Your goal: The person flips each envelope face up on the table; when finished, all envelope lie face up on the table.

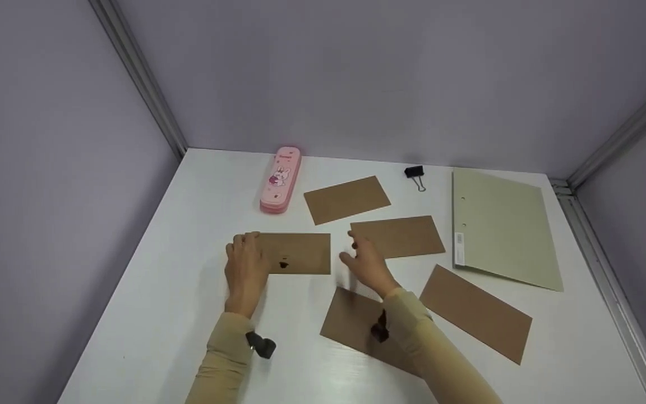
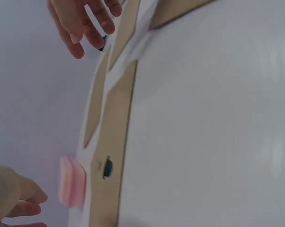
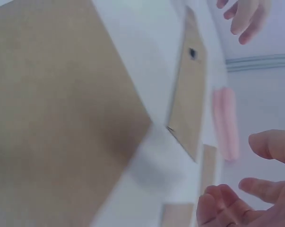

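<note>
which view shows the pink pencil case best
The head view: the pink pencil case lies whole at the back of the table, its rabbit print visible. The left wrist view catches it only as a blurred pink block, and the right wrist view as a soft pink strip.

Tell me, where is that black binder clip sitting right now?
In the head view, the black binder clip lies at the far side of the white table, towards the right, between a brown envelope and the green folder.
</note>
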Available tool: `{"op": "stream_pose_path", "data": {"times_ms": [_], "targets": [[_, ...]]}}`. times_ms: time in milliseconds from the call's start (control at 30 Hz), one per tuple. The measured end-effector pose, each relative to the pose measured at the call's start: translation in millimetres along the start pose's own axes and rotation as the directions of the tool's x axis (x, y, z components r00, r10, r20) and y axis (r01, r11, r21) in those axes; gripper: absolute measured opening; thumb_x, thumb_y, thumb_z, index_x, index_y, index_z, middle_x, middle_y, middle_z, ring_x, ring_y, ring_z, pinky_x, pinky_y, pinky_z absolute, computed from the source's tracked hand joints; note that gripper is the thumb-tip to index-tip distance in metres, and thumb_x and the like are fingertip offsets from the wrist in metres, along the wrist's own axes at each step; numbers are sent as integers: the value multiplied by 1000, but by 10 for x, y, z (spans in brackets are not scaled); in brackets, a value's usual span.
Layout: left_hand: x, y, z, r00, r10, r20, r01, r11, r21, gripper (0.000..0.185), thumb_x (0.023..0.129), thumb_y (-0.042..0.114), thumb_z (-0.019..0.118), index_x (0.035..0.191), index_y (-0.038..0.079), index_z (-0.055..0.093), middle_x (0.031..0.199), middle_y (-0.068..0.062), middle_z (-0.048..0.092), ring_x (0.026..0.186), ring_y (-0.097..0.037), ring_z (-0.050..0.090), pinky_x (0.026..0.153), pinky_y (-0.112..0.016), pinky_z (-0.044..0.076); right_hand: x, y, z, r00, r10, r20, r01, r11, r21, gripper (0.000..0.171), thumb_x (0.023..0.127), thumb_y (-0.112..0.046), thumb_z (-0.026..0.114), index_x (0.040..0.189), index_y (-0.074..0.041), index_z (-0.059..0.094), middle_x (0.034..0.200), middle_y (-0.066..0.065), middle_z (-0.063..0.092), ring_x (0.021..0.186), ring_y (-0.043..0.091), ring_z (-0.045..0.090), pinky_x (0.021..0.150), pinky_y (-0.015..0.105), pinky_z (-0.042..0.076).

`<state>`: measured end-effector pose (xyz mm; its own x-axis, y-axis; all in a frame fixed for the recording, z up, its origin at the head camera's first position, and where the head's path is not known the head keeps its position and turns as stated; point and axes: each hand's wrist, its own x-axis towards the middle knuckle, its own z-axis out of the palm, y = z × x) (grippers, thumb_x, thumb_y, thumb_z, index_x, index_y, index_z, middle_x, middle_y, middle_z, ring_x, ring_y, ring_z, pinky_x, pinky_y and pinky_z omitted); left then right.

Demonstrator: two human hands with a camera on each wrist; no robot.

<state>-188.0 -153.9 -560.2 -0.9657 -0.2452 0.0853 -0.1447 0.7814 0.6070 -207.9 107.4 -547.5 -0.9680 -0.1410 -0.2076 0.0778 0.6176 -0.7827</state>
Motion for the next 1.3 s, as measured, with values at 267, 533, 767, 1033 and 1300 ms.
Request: {"op": "stream_pose_path", "data": {"times_ms": [267, 533, 767, 1033, 1300], "targets": [[-338, 525, 52, 991, 118, 58, -101, 966, -237, 33, 102, 14, 62, 136, 9, 64, 113, -11, 73, 97, -25, 72, 77, -42, 58, -556, 275, -666, 990, -23, -142, 15, 999, -52, 68, 101, -19, 68, 159, 1, 38, 133, 30, 57, 100, 33, 65, 84, 44, 56], [-714, 653, 398, 902, 186, 388, -48, 939, -339, 43, 105, 16, 60, 145, 2, 51, 133, -23, 66, 116, -39, 67, 93, -54, 57, -1226, 787, -946, 995, 46, -83, -49, 998, -36, 77, 105, -23, 64, 160, 11, 22, 143, 40, 47, 127, 48, 55, 100, 59, 51], [-901, 639, 591, 845, 146, 515, 36, 944, -327, 51, 106, 19, 56, 152, 1, 41, 146, -27, 54, 137, -45, 51, 112, -63, 43, -1554, 1041, -810, 964, 266, 10, -266, 962, 60, 80, 105, -30, 64, 158, 9, 19, 143, 41, 43, 117, 46, 62, 76, 43, 62], [-969, 696, 640, 848, 107, 519, 96, 932, -349, 54, 103, 17, 56, 152, 1, 41, 147, -27, 52, 138, -45, 50, 113, -62, 43, -1633, 1104, -559, 954, 299, -2, -297, 950, 97, 88, 102, -35, 68, 159, 11, 18, 152, 41, 36, 131, 49, 53, 98, 57, 56], [-943, 648, 708, 866, 121, 486, 83, 922, -377, 53, 100, 13, 57, 148, -5, 44, 130, -26, 60, 118, -37, 60, 103, -59, 49, -1611, 1095, -485, 949, 314, -30, -303, 935, 186, 89, 101, -35, 68, 160, 8, 17, 143, 37, 41, 125, 43, 52, 82, 41, 60]]}}
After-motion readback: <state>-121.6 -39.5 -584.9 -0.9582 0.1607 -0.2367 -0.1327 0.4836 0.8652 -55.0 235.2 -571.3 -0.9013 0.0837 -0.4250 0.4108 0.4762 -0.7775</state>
